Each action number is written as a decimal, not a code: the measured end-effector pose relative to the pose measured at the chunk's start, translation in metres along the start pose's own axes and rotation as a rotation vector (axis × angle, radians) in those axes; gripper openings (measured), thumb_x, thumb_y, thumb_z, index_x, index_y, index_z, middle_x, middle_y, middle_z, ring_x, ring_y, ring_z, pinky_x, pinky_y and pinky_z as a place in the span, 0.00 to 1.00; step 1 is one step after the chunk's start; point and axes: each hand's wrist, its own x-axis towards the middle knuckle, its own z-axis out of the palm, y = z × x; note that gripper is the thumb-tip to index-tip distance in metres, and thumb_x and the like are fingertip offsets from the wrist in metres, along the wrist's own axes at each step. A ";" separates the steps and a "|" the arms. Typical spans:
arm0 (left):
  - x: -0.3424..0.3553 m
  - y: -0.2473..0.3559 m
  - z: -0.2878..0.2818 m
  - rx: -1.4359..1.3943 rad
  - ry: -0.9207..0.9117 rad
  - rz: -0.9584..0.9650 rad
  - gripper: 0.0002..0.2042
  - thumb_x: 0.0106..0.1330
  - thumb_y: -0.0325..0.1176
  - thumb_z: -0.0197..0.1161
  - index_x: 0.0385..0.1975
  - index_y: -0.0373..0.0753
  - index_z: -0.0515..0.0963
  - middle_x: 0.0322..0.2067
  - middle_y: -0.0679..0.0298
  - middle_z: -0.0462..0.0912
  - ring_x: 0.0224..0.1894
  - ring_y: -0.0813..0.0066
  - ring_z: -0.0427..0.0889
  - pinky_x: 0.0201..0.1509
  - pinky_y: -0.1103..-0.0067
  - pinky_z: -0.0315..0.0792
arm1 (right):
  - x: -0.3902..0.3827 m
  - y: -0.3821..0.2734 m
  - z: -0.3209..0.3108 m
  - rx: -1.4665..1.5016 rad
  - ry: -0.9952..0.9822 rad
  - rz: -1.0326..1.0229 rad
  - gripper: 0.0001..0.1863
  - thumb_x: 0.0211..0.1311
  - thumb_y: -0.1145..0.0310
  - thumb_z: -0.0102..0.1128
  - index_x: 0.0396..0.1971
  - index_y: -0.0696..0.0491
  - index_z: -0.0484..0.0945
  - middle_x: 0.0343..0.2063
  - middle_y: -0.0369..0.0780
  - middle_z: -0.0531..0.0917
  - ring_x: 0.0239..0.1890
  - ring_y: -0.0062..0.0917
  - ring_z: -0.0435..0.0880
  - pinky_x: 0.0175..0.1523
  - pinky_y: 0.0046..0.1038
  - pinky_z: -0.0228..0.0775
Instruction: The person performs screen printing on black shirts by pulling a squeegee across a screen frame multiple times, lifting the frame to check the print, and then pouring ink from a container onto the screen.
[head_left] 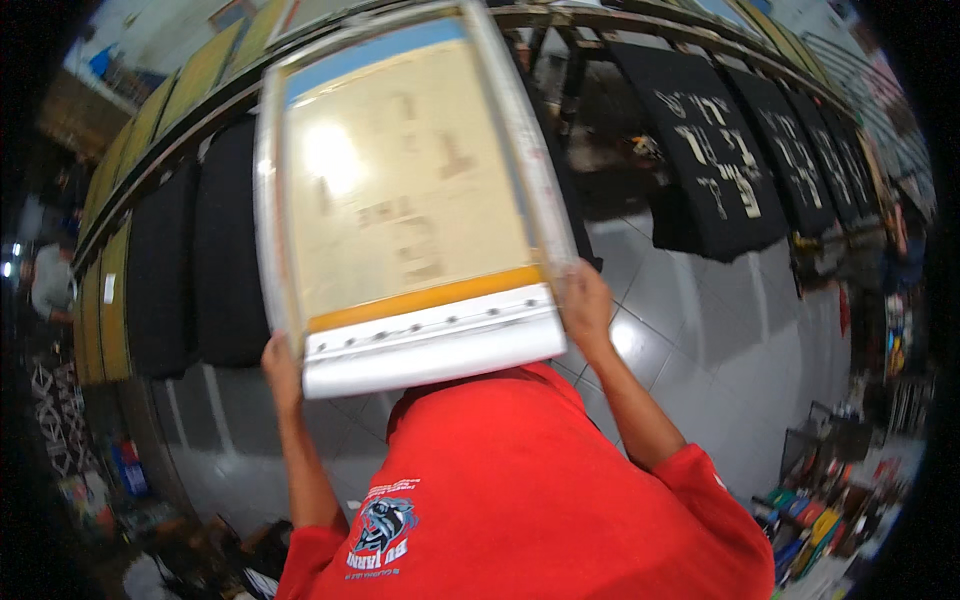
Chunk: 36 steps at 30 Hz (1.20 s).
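Note:
A screen-printing frame [536, 170] with a pale metal border and yellowish mesh is held up in front of me, its far end over the row of boards. Dark stencil lettering shows through the mesh, slightly blurred. Across its near end lies a squeegee [440, 345] with a white handle and an orange blade strip. My left hand [283, 368] is closed on the frame's near left side, and my right hand [588, 302] grips the near right side. Parts of the fingers of both hands are hidden behind the frame.
Black shirts [235, 240] without visible print lie on boards to the left. Black printed shirts [715, 150] line the right. Bare yellowish boards [114, 290] stand at far left. Grey tiled floor [640, 350] lies below. Colourful clutter [815, 530] sits at lower right. Another person [50, 280] is at the left edge.

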 end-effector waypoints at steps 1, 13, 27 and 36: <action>0.026 -0.060 -0.045 0.040 0.048 0.059 0.24 0.75 0.44 0.49 0.49 0.23 0.76 0.42 0.51 0.83 0.42 0.65 0.80 0.49 0.72 0.72 | -0.011 -0.040 0.019 0.069 -0.048 0.024 0.17 0.70 0.62 0.48 0.47 0.59 0.78 0.39 0.55 0.82 0.42 0.52 0.81 0.49 0.45 0.71; 0.171 -0.206 -0.276 -0.070 0.070 -0.058 0.32 0.76 0.53 0.43 0.52 0.23 0.74 0.47 0.48 0.82 0.47 0.60 0.79 0.53 0.71 0.70 | -0.111 -0.194 0.271 0.173 -0.051 -0.104 0.18 0.71 0.59 0.48 0.42 0.61 0.74 0.34 0.55 0.79 0.39 0.54 0.78 0.43 0.48 0.70; 0.197 -0.189 -0.278 0.155 0.073 0.051 0.25 0.74 0.47 0.46 0.41 0.26 0.79 0.37 0.41 0.82 0.42 0.42 0.81 0.48 0.62 0.71 | -0.141 -0.204 0.313 -0.011 0.060 -0.041 0.18 0.72 0.61 0.45 0.33 0.60 0.78 0.26 0.54 0.79 0.30 0.48 0.81 0.37 0.41 0.70; 0.205 -0.198 -0.276 0.114 0.092 0.002 0.24 0.73 0.46 0.46 0.39 0.27 0.79 0.36 0.40 0.82 0.41 0.41 0.80 0.46 0.61 0.71 | -0.126 -0.223 0.317 0.035 0.073 -0.081 0.19 0.71 0.59 0.46 0.28 0.60 0.76 0.25 0.54 0.79 0.31 0.52 0.78 0.36 0.46 0.68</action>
